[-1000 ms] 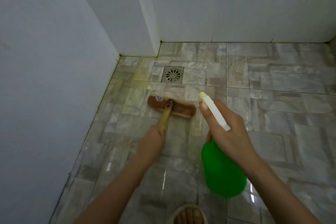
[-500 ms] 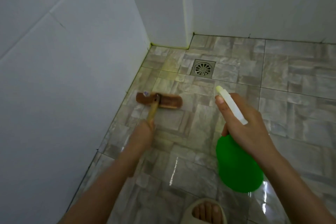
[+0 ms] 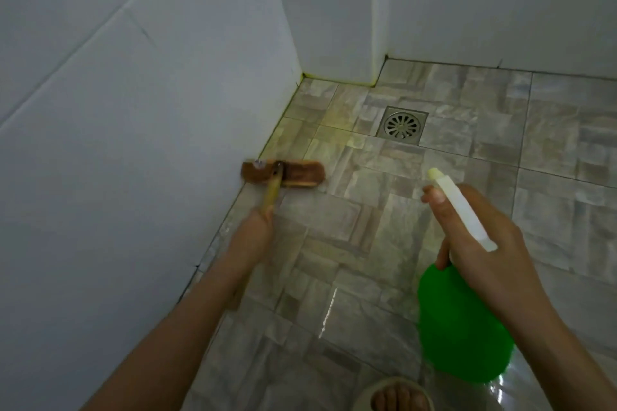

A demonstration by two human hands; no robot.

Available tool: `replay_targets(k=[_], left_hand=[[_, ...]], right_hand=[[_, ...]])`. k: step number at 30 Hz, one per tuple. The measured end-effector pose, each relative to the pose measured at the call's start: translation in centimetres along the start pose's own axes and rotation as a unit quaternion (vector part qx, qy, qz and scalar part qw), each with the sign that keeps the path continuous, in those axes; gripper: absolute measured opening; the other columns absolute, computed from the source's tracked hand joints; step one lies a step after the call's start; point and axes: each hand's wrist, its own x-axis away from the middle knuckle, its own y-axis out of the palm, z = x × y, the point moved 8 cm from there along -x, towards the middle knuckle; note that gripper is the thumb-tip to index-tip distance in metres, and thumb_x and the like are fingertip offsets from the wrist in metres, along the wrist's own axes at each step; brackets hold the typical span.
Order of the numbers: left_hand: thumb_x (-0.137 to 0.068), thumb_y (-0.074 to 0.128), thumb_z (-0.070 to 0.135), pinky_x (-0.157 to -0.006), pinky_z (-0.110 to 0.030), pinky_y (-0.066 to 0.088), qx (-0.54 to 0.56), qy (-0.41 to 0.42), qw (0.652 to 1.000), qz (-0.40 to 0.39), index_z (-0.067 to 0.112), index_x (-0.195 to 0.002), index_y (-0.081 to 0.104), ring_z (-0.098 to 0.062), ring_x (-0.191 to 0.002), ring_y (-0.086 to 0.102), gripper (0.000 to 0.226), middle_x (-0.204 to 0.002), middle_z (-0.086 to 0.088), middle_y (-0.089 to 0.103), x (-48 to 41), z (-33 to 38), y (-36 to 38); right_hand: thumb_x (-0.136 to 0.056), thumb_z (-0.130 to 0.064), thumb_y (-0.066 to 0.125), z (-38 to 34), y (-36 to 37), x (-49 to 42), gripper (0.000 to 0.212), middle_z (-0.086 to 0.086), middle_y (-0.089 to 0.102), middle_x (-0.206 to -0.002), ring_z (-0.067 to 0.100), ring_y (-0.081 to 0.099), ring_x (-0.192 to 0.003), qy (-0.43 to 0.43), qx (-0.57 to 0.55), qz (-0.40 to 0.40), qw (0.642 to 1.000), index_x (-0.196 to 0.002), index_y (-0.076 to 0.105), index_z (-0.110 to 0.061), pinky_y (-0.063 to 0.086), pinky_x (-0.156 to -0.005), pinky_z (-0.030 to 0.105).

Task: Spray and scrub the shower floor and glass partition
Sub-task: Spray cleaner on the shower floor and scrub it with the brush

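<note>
Right by me, at the bottom, a bare foot (image 3: 397, 399) in a sandal stands on the floor (image 3: 350, 310), and the tiles here shine as if they are wet. Just above the foot hangs the green spray bottle (image 3: 464, 327). The right hand (image 3: 480, 237) is wrapped round its neck, with one finger up by the white top, and the tip points out over the floor. To the left, the left hand (image 3: 250, 237) has its fingers closed round the handle of the brush (image 3: 283, 173). The brush head sits flat on the tiles, pushed right up to the bottom of the wall (image 3: 133, 143). So I think this is the scrubbing part, along the edge. Farther off, the tiles near the corner look yellow and stained (image 3: 334, 123), and there is a yellow line where the floor meets the wall. The drain (image 3: 402, 125) is past that, with dull, dry-looking tiles around it. I'd say the floor is only partly done, and the far corner needs work. I can't see the glass partition from here, so I can't tell if it has been cleaned.
</note>
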Motion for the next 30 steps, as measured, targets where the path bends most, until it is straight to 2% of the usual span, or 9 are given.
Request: replay_targets(k=[3,8,12,15,18,22,25,27,30], left_hand=[[-0.101,0.026,0.04,-0.069,-0.031,0.041,-0.02,0.05,0.999,-0.002,-0.001,-0.106,0.054,-0.036,-0.092,0.06,0.05,-0.1,-0.022,0.062,-1.1,2.2,0.3],[-0.1,0.024,0.046,-0.06,-0.03,0.046,-0.087,0.059,0.993,-0.054,0.011,-0.096,0.051,-0.023,-0.071,0.059,0.044,-0.081,-0.008,0.061,2.8,-1.4,1.1],[-0.104,0.023,0.031,-0.079,-0.036,0.045,-0.109,0.079,0.989,-0.065,0.001,-0.119,0.051,-0.033,-0.098,0.059,0.044,-0.112,-0.018,0.059,-5.2,5.0,-2.2],[-0.103,0.019,0.039,-0.085,-0.034,0.043,-0.075,0.096,0.991,-0.061,-0.003,-0.118,0.055,-0.035,-0.107,0.057,0.057,-0.118,-0.024,0.058,-9.5,10.5,-1.8],[-0.103,0.018,0.037,-0.074,-0.03,0.04,-0.071,0.107,0.99,-0.063,-0.003,-0.112,0.055,-0.034,-0.101,0.059,0.056,-0.108,-0.021,0.061,-8.9,11.5,0.6],[-0.101,0.027,0.043,-0.067,-0.032,0.042,-0.093,0.145,0.983,-0.054,0.011,-0.091,0.05,-0.029,-0.08,0.059,0.041,-0.079,-0.006,0.055,-2.2,5.8,1.5],[-0.101,0.028,0.041,-0.061,-0.029,0.038,-0.095,0.15,0.982,-0.056,0.013,-0.086,0.046,-0.025,-0.068,0.054,0.036,-0.071,-0.002,0.051,-3.5,5.0,-0.4],[-0.102,0.029,0.037,-0.064,-0.03,0.039,-0.089,0.133,0.986,-0.038,0.008,-0.09,0.05,-0.028,-0.076,0.057,0.038,-0.075,-0.009,0.054,-7.3,7.3,-1.9],[-0.102,0.028,0.036,-0.083,-0.035,0.044,-0.049,0.111,0.991,-0.051,-0.003,-0.113,0.054,-0.035,-0.103,0.058,0.048,-0.107,-0.02,0.06,-12.1,11.6,-2.4]], right_hand=[[-0.094,-0.047,0.049,-0.5,0.8,0.1,0.029,0.009,0.061,-0.063,0.019,0.059,-0.048,-0.015,0.013,-0.022,1.0,-0.094,0.066,-0.023,0.041,-0.045,0.011],[-0.091,-0.048,0.049,-0.7,1.0,0.3,0.027,0.013,0.061,-0.062,0.021,0.058,-0.049,-0.007,-0.002,-0.034,0.999,-0.094,0.068,-0.028,0.041,-0.047,0.016],[-0.092,-0.047,0.048,-0.7,1.1,-0.3,0.032,0.011,0.058,-0.058,0.018,0.056,-0.046,-0.005,-0.003,-0.023,1.0,-0.093,0.068,-0.023,0.038,-0.043,0.009],[-0.092,-0.045,0.048,-0.8,1.4,-0.5,0.031,0.008,0.058,-0.057,0.013,0.055,-0.042,-0.007,-0.002,-0.023,1.0,-0.092,0.067,-0.02,0.038,-0.042,0.008],[-0.092,-0.043,0.05,-0.7,1.5,-0.6,0.029,0.002,0.055,-0.05,0.009,0.053,-0.04,0.003,-0.013,-0.029,0.999,-0.095,0.067,-0.019,0.039,-0.041,0.009],[-0.092,-0.041,0.052,-0.6,0.7,-1.1,0.027,0.011,0.054,-0.054,0.024,0.056,-0.048,0.018,-0.018,-0.021,0.999,-0.095,0.067,-0.018,0.041,-0.042,0.011],[-0.092,-0.041,0.052,-0.7,0.7,-1.7,0.026,0.005,0.052,-0.049,0.026,0.056,-0.05,0.025,-0.021,-0.021,0.999,-0.092,0.066,-0.019,0.041,-0.042,0.011],[-0.092,-0.042,0.052,-1.0,0.7,-2.2,0.027,0.003,0.052,-0.049,0.022,0.055,-0.047,0.012,-0.01,-0.023,1.0,-0.091,0.066,-0.019,0.04,-0.042,0.011],[-0.091,-0.043,0.051,-1.2,0.8,-2.7,0.028,0.001,0.053,-0.048,0.011,0.052,-0.042,0.0,-0.011,-0.021,1.0,-0.09,0.065,-0.02,0.04,-0.042,0.01]])
